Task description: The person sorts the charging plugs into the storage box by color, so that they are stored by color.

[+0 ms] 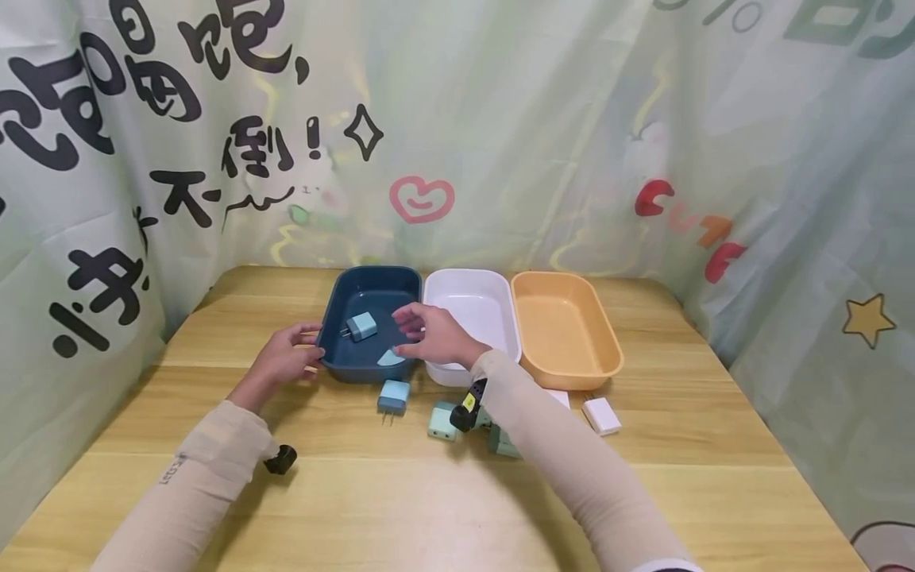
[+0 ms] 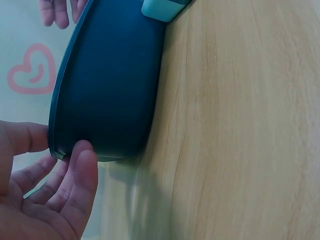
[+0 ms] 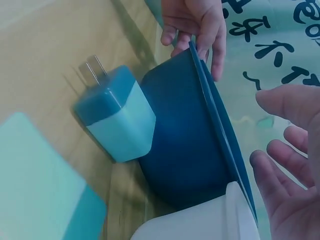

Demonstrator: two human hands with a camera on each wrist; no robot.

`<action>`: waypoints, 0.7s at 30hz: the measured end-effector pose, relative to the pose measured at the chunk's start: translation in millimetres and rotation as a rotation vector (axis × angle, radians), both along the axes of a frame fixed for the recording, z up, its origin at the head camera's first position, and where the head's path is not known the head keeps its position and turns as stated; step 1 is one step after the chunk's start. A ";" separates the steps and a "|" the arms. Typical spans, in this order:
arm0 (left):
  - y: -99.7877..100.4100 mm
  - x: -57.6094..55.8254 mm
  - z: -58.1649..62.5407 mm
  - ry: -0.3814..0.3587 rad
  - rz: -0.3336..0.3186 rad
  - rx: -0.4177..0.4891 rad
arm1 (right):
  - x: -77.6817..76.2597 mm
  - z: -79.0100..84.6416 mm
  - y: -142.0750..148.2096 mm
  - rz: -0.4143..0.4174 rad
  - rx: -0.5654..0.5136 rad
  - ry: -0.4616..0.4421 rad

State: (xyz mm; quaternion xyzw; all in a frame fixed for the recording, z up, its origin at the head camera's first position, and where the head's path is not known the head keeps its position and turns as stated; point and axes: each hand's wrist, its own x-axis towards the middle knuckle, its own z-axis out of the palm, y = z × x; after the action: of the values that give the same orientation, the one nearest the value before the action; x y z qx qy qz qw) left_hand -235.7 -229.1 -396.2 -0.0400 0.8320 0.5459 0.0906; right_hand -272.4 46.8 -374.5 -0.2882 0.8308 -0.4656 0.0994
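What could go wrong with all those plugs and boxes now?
Maybe a few things. The left hand touches the dark blue tray, so a pull might slide it into the blue charger just in front. The black wrist camera by the right sleeve looks close to a pale green charger and could knock it. And the blue charger's metal prongs stick out, so they might poke a finger.

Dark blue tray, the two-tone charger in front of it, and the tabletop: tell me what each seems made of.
Dark blue tray: probably molded plastic, satin finish; thin rim and rounded corners.
Two-tone charger: likely hard plastic, soft sheen, smooth molded faces; its prongs shine like metal.
Tabletop: wood or wood-look laminate, slight sheen; grain shows, but I cannot tell which.
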 end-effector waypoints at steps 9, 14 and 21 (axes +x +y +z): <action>-0.8 0.3 -0.1 -0.010 0.007 0.006 | 21.3 2.1 7.0 0.048 -0.009 0.003; -0.3 0.0 0.1 -0.006 0.005 0.010 | 33.9 -1.1 12.3 0.071 -0.021 0.029; -0.6 -0.1 -0.6 -0.003 -0.005 0.013 | 49.3 -6.5 18.3 0.117 0.031 0.063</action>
State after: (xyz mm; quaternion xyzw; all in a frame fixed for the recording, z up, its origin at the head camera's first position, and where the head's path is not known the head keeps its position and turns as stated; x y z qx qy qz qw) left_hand -235.8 -229.7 -396.8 -0.0382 0.8283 0.5511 0.0937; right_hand -223.1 65.0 -380.9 -0.3494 0.8223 -0.4369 0.1048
